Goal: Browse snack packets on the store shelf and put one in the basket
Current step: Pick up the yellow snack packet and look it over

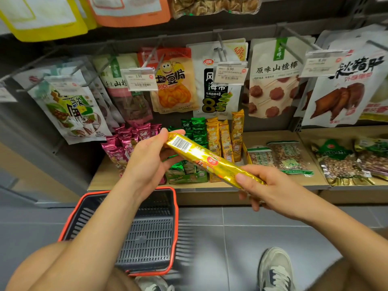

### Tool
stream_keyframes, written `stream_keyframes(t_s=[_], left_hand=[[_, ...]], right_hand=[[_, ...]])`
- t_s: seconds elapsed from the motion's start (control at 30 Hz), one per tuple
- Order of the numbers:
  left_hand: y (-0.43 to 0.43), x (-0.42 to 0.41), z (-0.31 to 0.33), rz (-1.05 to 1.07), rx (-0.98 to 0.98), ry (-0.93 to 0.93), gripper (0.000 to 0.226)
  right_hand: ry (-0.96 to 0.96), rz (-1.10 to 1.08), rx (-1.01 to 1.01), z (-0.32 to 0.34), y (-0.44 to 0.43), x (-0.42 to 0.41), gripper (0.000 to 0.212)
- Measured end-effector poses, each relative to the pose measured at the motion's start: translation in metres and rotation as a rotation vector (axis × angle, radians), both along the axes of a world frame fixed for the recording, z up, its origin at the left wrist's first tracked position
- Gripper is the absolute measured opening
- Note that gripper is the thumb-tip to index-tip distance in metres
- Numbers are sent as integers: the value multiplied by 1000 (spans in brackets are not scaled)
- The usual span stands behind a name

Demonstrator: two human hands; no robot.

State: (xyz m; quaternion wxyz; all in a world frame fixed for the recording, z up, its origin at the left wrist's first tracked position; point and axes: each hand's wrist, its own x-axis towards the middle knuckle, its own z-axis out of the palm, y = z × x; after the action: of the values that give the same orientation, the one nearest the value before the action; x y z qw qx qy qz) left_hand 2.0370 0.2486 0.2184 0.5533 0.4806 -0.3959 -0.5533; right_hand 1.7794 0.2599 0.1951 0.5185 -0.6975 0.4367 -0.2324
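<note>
knee (48,267) at 7 o'clock, basket (175,208) beyond. left grip (147,158) and right grip (266,185) held gold packet (205,158), barcode up: browsing step. next probably needed lowering it into basket.

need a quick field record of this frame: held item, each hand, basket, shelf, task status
held item: gold packet, long, barcode side up, tilted down to the right
left: left hand grips the barcode end
right: right hand pinches the lower end
basket: basket, red rim, dark grid, on the floor under the left forearm
shelf: shelf of wood, with pink packets, green packets and orange packets behind the held one
task status: packet picked, not yet in the basket
</note>
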Motion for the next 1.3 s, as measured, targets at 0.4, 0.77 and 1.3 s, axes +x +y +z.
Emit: stream_keyframes(t_s=[0.4,0.77,1.3], left_hand=[[-2,13,-3,-98,-132,-241,35],[7,13,-1,-310,-431,-1430,71],[14,-30,-8,-130,-1014,-1540,27]], right_hand=[[46,-90,-182,2,-1,-4,36],[312,-108,-427,6,3,-10,31],[-82,124,259,7,1,1,48]])
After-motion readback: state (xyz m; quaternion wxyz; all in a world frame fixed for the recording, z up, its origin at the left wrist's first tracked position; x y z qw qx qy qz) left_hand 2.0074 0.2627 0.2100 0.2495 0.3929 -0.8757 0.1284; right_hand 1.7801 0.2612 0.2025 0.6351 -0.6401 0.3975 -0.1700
